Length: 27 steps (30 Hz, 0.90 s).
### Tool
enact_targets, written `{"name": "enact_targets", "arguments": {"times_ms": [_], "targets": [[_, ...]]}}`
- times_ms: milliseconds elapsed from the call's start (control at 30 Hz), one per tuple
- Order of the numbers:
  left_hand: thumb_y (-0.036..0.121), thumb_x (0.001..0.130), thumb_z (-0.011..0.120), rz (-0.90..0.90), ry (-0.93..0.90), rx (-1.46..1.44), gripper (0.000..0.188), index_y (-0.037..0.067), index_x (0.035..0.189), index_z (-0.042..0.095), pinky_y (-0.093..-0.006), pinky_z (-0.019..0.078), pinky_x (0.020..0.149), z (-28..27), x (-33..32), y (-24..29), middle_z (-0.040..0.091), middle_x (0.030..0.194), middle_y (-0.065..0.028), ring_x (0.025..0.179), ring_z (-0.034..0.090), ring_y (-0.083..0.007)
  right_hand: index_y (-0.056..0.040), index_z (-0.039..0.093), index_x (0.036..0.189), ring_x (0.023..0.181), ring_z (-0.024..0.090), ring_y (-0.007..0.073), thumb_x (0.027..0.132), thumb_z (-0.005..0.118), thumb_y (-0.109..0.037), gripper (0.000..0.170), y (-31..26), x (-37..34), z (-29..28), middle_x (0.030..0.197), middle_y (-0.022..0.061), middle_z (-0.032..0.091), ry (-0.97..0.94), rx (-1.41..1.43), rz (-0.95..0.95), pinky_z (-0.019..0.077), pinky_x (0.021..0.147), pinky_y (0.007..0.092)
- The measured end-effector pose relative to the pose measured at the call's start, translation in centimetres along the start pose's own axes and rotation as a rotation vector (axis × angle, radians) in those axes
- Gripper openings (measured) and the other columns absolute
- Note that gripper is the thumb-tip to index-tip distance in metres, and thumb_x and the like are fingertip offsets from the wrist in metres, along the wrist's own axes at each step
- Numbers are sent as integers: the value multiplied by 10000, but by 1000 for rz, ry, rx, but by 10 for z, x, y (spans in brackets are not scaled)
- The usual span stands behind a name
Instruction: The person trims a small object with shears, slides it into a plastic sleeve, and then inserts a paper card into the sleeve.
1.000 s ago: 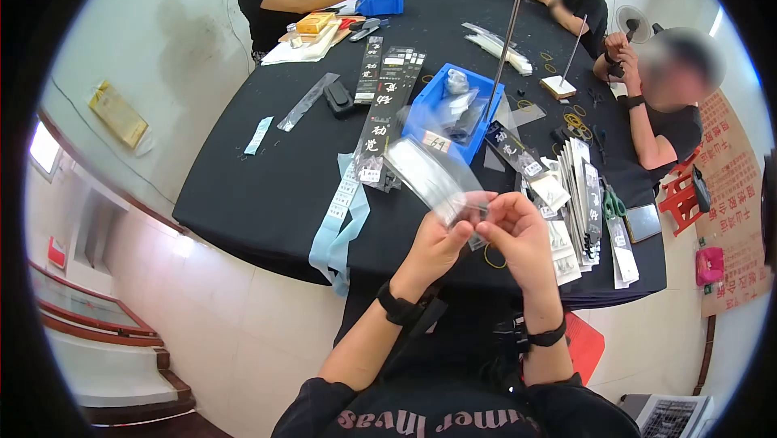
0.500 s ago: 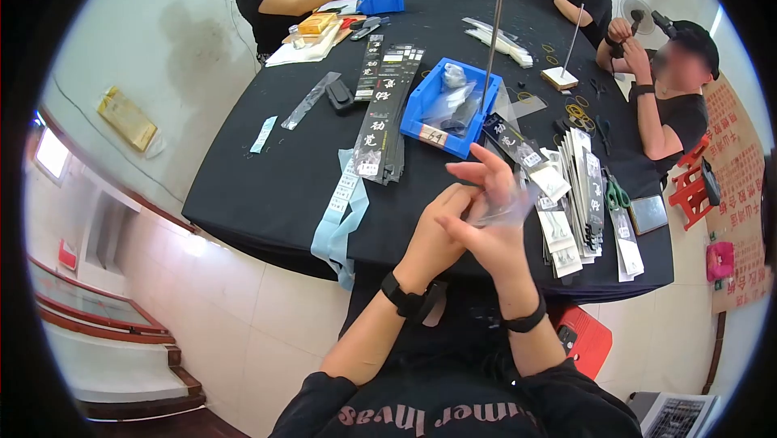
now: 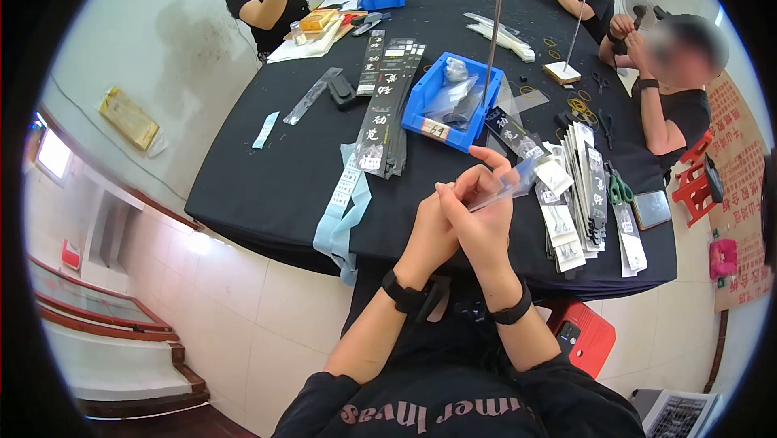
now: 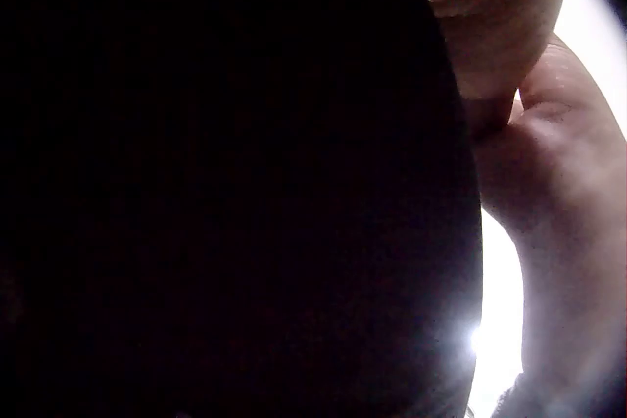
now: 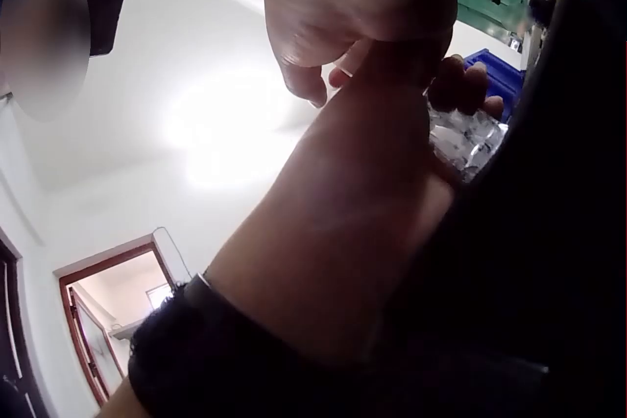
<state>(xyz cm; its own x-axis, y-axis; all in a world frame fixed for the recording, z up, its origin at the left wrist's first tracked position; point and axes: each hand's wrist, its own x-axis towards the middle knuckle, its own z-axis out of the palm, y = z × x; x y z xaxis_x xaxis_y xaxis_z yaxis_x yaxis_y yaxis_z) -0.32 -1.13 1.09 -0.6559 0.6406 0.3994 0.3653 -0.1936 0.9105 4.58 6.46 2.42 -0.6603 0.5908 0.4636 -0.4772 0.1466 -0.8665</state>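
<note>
In the head view both hands meet over the near edge of the table. A small clear plastic bag (image 3: 511, 183) slants up from between them. My left hand (image 3: 433, 223) is partly hidden behind the right and holds the bag at its lower end. My right hand (image 3: 484, 227) has its thumb stretched toward the left hand and its fingers loosely raised behind the bag. Crinkled clear plastic (image 5: 465, 144) shows beside fingertips in the right wrist view. The left wrist view is mostly dark, with bare skin (image 4: 568, 173) at its right side.
A blue bin (image 3: 445, 132) with small plastic packets stands beyond the hands. Black printed sleeves (image 3: 380, 130) and a pale-blue label strip (image 3: 344, 203) lie left. Stacked white cards (image 3: 579, 187), green-handled scissors (image 3: 619, 187) and a phone (image 3: 651, 210) lie right. People sit around the table.
A long clear sleeve seen a second ago in front of the bin now appears bunched short between the hands. My right hand has swung across, its thumb now over the left hand.
</note>
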Motion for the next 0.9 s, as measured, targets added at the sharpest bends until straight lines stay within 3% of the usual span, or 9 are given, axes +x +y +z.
{"name": "enact_targets", "arguments": {"times_ms": [67,200,300,333,367,400,467,567,900], "targets": [[105,867,646,-87,-32,11,207,-13,1036,638,-325,515,741,0,-1,-1,689,896,-117,848,671,-217,1,428,1275,651,467,26,808,737,31,561,0,0,0,766,-26,495,-4,-61,9,399,633,178],[127,905,621,-34,-58,57,190,-21,1025,637,-341,512,722,-1,-5,-16,693,898,-128,814,671,-219,-2,483,1236,579,433,16,797,778,-12,529,-14,7,0,684,-49,465,54,-230,76,348,557,161],[134,971,547,-106,-153,-75,197,-21,1061,628,-318,510,685,-6,-6,-23,681,870,-103,756,657,-185,-31,514,1237,601,489,37,789,821,-92,546,-21,21,-8,692,-41,508,-32,-181,192,391,565,196],[130,994,510,-193,-185,-272,207,-18,1092,616,-298,511,668,-7,-5,-22,668,850,-88,738,645,-162,-33,505,1253,623,529,50,800,824,-119,561,-24,26,-14,736,-19,564,-102,-17,294,413,569,202],[125,1017,472,-277,-216,-468,220,-14,1123,605,-278,511,652,-10,-3,-18,654,831,-72,719,634,-139,-21,531,1221,662,574,65,844,793,-131,473,-22,31,-24,824,15,633,-144,101,369,457,596,209],[137,1042,436,-365,-218,-529,244,-2,1178,583,-258,506,648,-13,-3,-12,624,775,-55,695,617,-140,-12,552,1196,682,585,68,867,771,-132,413,-12,34,-33,869,24,649,-188,150,336,476,621,216],[154,1046,435,-360,-232,-518,278,-4,1239,558,-252,512,637,-17,-3,-12,629,788,-60,683,615,-129,16,642,1070,754,608,70,917,719,-135,228,0,38,-43,931,35,684,-216,204,290,502,686,227],[187,1055,425,-379,-233,-552,346,-3,1329,517,-246,515,622,-18,-3,-12,634,794,-67,657,609,-119,0,674,997,786,620,84,932,700,-149,164,8,39,-53,872,23,678,-178,109,268,493,721,234],[255,1071,414,-328,-135,-425,372,29,1336,544,-207,484,519,-14,-4,-7,664,760,-77,579,610,-96,35,695,1091,872,662,118,905,703,-80,220,12,34,-59,967,78,716,-125,164,249,501,812,246]]}}
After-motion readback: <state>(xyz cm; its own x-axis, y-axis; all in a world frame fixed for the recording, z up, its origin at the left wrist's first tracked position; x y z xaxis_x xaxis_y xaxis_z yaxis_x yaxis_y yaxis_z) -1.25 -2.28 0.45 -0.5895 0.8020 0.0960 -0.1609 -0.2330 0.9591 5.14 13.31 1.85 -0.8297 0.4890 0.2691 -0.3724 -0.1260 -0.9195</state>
